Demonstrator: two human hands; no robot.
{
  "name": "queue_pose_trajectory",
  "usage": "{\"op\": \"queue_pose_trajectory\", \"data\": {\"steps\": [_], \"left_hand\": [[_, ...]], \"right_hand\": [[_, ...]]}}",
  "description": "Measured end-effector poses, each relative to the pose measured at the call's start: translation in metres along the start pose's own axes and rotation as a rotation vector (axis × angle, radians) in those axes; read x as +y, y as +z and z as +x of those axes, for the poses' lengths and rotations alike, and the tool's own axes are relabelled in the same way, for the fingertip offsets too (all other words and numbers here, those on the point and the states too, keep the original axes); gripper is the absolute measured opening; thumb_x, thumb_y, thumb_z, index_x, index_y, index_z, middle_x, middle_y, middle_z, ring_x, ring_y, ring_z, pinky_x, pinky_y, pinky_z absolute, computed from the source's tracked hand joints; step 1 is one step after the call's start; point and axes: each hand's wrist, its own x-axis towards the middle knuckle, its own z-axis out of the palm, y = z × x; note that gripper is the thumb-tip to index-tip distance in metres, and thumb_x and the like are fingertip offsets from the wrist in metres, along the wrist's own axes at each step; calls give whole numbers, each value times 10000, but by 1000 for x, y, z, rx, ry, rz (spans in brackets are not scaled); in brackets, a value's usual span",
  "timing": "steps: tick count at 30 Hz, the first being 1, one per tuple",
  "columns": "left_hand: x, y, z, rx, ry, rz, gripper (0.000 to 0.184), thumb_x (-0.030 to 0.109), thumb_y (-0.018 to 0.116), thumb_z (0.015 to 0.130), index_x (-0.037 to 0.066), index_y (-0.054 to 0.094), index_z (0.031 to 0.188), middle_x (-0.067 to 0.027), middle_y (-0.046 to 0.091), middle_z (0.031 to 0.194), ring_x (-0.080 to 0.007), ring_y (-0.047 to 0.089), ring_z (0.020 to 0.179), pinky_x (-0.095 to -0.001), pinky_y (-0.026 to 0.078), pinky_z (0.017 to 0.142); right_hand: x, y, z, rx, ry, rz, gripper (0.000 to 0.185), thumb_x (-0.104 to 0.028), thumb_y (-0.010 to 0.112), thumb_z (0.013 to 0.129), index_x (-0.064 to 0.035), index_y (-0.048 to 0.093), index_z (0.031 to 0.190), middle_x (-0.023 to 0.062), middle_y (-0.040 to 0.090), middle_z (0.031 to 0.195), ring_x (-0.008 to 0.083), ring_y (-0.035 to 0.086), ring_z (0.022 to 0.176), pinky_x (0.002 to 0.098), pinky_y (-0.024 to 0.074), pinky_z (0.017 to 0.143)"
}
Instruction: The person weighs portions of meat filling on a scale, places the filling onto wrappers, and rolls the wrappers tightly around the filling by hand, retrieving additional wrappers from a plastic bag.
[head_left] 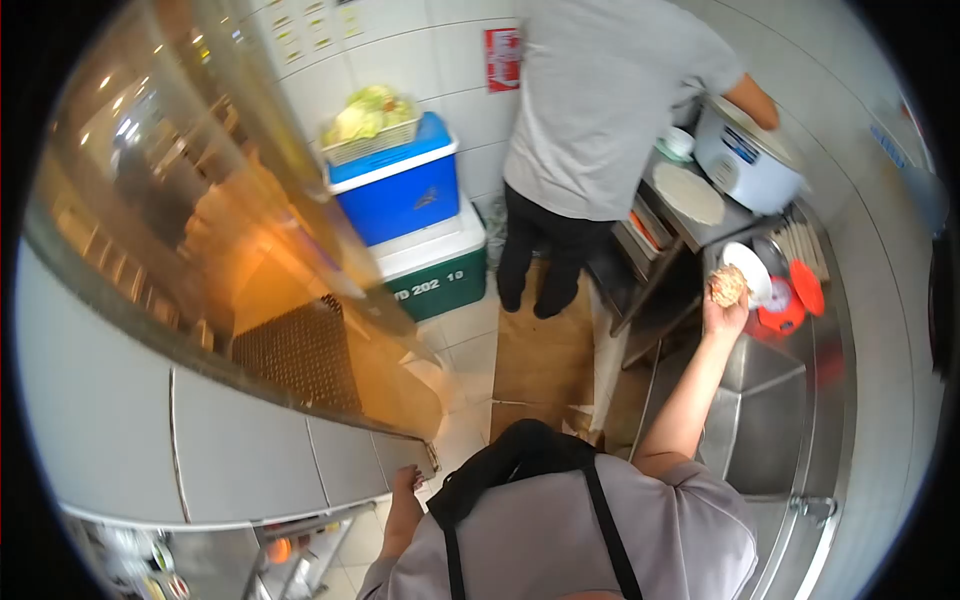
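My right hand holds a clump of light brown, crumbly-looking food above the edge of the steel sink. Just behind the food is a white bowl; whether my fingers touch it is unclear. A red kitchen scale stands to the right of the bowl. My left hand hangs low near the end of the tiled half wall, its fingers small in view and their pose hard to make out.
A person in a grey shirt stands ahead, one arm at a large rice cooker. Blue and green cool boxes are stacked left of them, with a basket of leafy vegetables on top. Flattened cardboard covers the floor.
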Motion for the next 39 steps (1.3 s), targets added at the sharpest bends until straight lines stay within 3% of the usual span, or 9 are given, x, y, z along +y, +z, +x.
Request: {"op": "queue_pose_trajectory", "data": {"steps": [2,8,11,14,17,21,23,28,39], "left_hand": [[11,-7,11,-137,335,173,229,239,547,824,68,562,976,-91,611,830,-177,586,613,-331,447,476],[67,-8,36,-246,5,-47,209,252,541,836,45,567,852,-74,577,679,-176,535,464,-321,412,398],[81,-2,55,-244,-156,-63,188,236,541,829,50,565,809,-68,546,617,-172,517,436,-311,390,369],[95,11,66,-213,-156,21,175,219,541,822,55,562,767,-61,516,554,-167,499,409,-300,368,340],[111,29,54,-255,-8,85,141,189,545,810,49,559,801,-60,509,561,-156,477,397,-300,368,338],[114,60,60,-185,17,145,112,173,542,809,64,548,834,-55,508,589,-149,457,393,-312,361,335],[124,72,51,-206,40,184,110,170,533,817,65,544,851,-57,515,611,-151,461,401,-316,347,330],[155,100,46,-279,-20,338,116,175,522,845,63,551,862,-47,522,640,-151,491,452,-299,349,375],[207,162,42,-401,124,739,219,237,537,858,68,594,984,-47,597,776,-151,550,585,-325,434,501]], "right_hand": [[4,12,-11,-73,-4,-11,356,-226,391,892,0,525,1132,161,590,1043,303,566,899,397,471,739],[-11,9,-30,30,-128,-49,344,-235,396,900,-19,527,1133,131,587,1103,279,566,950,403,461,762],[-16,18,-41,233,-234,-86,332,-235,401,901,-25,533,1123,130,587,1101,279,566,944,395,460,757],[-28,16,-53,40,-162,-71,328,-241,399,908,-29,537,1116,127,593,1087,275,567,935,395,462,753],[-35,24,-62,122,-192,-121,325,-247,394,915,-31,542,1108,124,602,1065,263,574,910,391,469,742],[-50,15,-72,213,-190,-127,305,-241,401,915,-40,555,1085,115,612,1040,252,589,908,393,486,744],[-53,10,-82,106,-130,-103,295,-240,406,912,-43,562,1066,109,617,1025,257,594,912,403,492,767],[-40,35,-114,289,-108,-93,292,-244,434,895,-42,565,1061,109,627,1017,261,607,914,417,501,762],[-83,66,-166,307,-330,-141,279,-228,410,907,-44,560,1055,104,624,1005,259,602,910,433,484,804]]}}
